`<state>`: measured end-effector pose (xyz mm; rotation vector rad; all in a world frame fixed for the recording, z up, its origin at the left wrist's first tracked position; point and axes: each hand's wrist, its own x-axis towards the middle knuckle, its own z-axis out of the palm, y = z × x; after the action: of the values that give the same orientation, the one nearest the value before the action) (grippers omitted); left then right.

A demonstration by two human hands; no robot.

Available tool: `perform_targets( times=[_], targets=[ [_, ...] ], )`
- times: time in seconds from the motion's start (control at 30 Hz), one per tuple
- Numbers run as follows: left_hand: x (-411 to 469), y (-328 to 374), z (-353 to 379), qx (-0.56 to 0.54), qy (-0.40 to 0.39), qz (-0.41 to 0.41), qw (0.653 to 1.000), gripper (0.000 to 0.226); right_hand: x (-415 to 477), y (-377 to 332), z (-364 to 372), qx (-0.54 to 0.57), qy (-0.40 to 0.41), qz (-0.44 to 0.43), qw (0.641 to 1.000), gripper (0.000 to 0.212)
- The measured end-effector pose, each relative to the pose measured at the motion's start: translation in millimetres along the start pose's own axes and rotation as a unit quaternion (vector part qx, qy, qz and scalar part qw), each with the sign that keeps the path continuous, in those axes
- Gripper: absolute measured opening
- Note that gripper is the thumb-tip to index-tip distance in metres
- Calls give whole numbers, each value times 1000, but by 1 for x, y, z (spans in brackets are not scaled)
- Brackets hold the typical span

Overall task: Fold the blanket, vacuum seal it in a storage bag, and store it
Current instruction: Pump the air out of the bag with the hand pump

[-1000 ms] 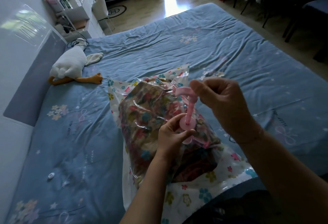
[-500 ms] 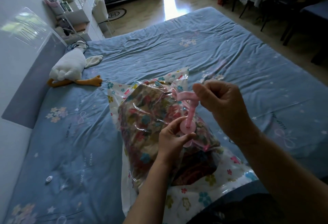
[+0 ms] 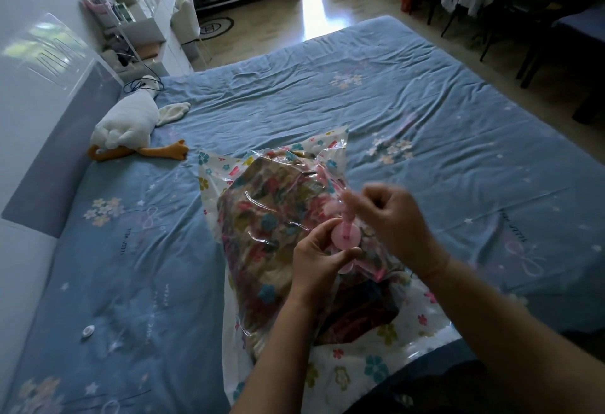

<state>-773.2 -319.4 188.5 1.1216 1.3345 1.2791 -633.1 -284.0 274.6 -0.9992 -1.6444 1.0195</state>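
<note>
A clear storage bag (image 3: 343, 367) printed with small flowers lies on the blue bed, with the folded flowered blanket (image 3: 268, 227) inside it. A pink hand pump (image 3: 345, 233) stands on the bag's valve. My left hand (image 3: 319, 261) grips the pump's round base, thumb below and fingers above. My right hand (image 3: 393, 220) is curled round the pump's handle just above the base; the handle is blurred and mostly hidden by the fingers.
The blue flowered bed sheet (image 3: 425, 125) stretches all around the bag. A white goose plush toy (image 3: 131, 125) lies at the back left by the grey headboard (image 3: 49, 158). A small round white cap (image 3: 87, 330) rests on the sheet at the left.
My right hand has pushed the pump handle down toward the base, now blurred with motion. My left hand stays on the pump's base.
</note>
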Motion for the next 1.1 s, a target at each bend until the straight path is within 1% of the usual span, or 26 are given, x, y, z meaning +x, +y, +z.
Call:
perform_targets(
  times=[0.07,0.1,0.13,0.17,0.27,0.3,0.33,0.37,0.43,0.5,0.53,0.57,0.6,0.63,0.67,0.73,0.77,0.8,0.83,0.87,0.9,0.93,0.97,1.0,1.03,1.1],
  targets=[
    [-4,0,2,-5,-6,4,1000,56,-11,30,5,-97,-33,79,992,54],
    [-5,0,2,-7,-3,3,1000,54,-12,34,4,-121,-29,87,988,51],
    [-5,2,1,-10,0,1,1000,53,-10,28,4,-122,-17,72,990,50],
    [-3,2,0,-11,1,0,1000,54,-6,12,1,-97,-3,40,995,48],
    [1,2,-2,7,-2,-6,1000,58,8,-47,-12,56,32,-51,997,44],
    [1,2,-2,9,-2,-9,1000,59,11,-56,-15,91,39,-69,993,44],
    [1,3,-1,6,-2,-12,1000,60,11,-56,-15,102,39,-72,991,44],
    [1,3,1,-2,0,-13,1000,60,8,-48,-12,89,34,-63,993,45],
    [-2,4,4,-19,3,-13,1000,57,-2,-15,-4,7,12,-3,1000,49],
    [-4,4,6,-18,-3,-6,1000,53,-10,19,0,-98,-35,94,990,47],
    [-4,5,6,-16,-6,-3,1000,52,-10,27,1,-127,-49,119,984,47],
    [-4,5,5,-16,-6,-1,1000,53,-9,27,0,-133,-47,119,983,47],
    [-4,6,4,-17,-3,0,1000,54,-6,14,-2,-118,-36,97,988,47],
    [-3,5,3,-14,-1,1,1000,56,-3,-6,-6,-79,-19,65,995,49],
    [-3,5,2,-8,0,1,1000,58,1,-27,-10,-16,-2,32,999,49],
    [-4,4,2,-2,0,-2,1000,59,6,-57,-17,128,16,-29,991,41],
    [-5,4,2,-3,0,-4,1000,59,6,-60,-18,163,20,-46,985,36],
    [-6,5,3,-7,1,-6,1000,59,3,-56,-16,157,16,-45,986,35],
    [-7,4,4,-8,4,-8,1000,57,-1,-42,-11,115,12,-24,993,37],
    [-8,4,5,-6,3,-9,1000,56,-6,-23,-6,46,3,14,999,39],
    [-8,3,5,0,1,-6,1000,55,-10,-2,-3,-40,-17,60,997,41],
    [-10,3,5,6,-1,-2,1000,55,-14,13,-2,-115,-40,105,987,43],
    [-10,4,5,9,0,-1,1000,55,-15,21,-2,-154,-48,124,979,45],
    [-9,5,5,6,0,1,1000,55,-13,19,-4,-158,-40,112,980,46],
    [-8,5,5,-2,-1,-1,1000,55,-10,6,-7,-129,-30,81,988,48],
    [-6,9,6,-13,0,-6,1000,57,-3,-32,-16,20,-8,25,999,49]
  ],
)
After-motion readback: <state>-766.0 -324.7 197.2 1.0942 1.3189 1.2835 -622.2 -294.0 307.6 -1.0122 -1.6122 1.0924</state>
